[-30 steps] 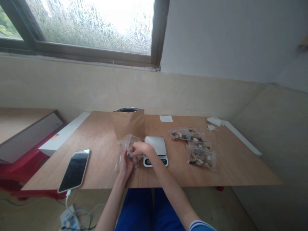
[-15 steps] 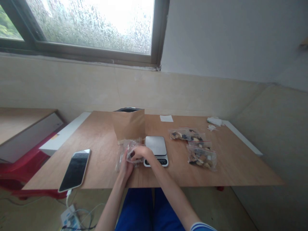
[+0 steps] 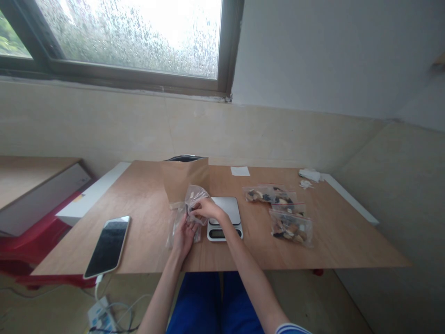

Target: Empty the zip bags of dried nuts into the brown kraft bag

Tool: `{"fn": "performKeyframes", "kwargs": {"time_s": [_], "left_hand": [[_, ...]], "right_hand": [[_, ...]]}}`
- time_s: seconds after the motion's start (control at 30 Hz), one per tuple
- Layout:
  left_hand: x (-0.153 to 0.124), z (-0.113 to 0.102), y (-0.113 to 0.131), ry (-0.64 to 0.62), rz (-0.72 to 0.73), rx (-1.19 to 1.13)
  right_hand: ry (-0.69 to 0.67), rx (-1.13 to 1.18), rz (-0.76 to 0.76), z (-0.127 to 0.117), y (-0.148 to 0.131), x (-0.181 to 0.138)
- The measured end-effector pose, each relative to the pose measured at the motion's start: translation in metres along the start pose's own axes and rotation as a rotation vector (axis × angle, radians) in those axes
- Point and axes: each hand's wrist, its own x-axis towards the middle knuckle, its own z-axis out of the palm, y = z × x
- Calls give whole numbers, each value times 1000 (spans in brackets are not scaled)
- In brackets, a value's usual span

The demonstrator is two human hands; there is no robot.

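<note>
A clear plastic bag (image 3: 197, 194) is held up between my two hands, left of the kitchen scale (image 3: 226, 209). My right hand (image 3: 206, 208) pinches the bag from the right, with a small dark spot near its fingertips that I cannot make out. My left hand (image 3: 185, 234) grips the bag's lower left side with the thumb, its other fingers curled below. More clear bags (image 3: 171, 232) lie flat on the table beneath and beside my left hand. Just behind stands an open brown paper pouch (image 3: 186, 178). The scale's steel plate carries nothing.
Several filled zip bags (image 3: 292, 227) of dark and tan dried pieces lie right of the scale. A tablet or large phone (image 3: 109, 246) with a white cable rests at the left. White paper (image 3: 240, 171) and crumpled tissue (image 3: 310, 175) lie toward the back of the wooden table (image 3: 333, 246).
The clear bag has risen and now stands taller above my left hand. My right hand has shifted slightly up and to the right, uncovering more of the scale's display.
</note>
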Motion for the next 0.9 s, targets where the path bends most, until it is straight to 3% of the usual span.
{"fn": "performKeyframes", "kwargs": {"time_s": [0.37, 0.7, 0.9], "left_hand": [[2, -1, -4, 17, 80, 32], [1, 2, -5, 80, 145, -27], [1, 4, -4, 103, 152, -25]], "right_hand": [[98, 110, -69, 11, 3, -5], [331, 256, -82, 18, 5, -2], [457, 417, -57, 4, -4, -10]]}}
